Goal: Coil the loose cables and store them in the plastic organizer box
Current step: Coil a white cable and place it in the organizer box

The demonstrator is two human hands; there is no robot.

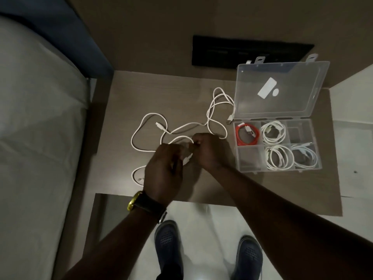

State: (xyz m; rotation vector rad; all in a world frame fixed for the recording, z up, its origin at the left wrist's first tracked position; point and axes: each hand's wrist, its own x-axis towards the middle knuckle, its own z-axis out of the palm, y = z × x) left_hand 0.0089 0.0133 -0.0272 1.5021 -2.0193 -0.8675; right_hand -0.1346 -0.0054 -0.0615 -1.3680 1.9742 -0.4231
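A long loose white cable sprawls in loops over the brown tabletop. My left hand and my right hand meet over its near part, both pinching a small loop of it with a connector between them. Another white loop pokes out left of my left hand. The clear plastic organizer box stands open at the right. An orange coil and three white coils fill four of its compartments; the near-left and far-right ones look empty.
The box lid leans back with a white label on it. A black panel sits on the wall behind. A bed with a white sheet borders the table's left side. My two dark shoes stand on the pale floor below the table's front edge.
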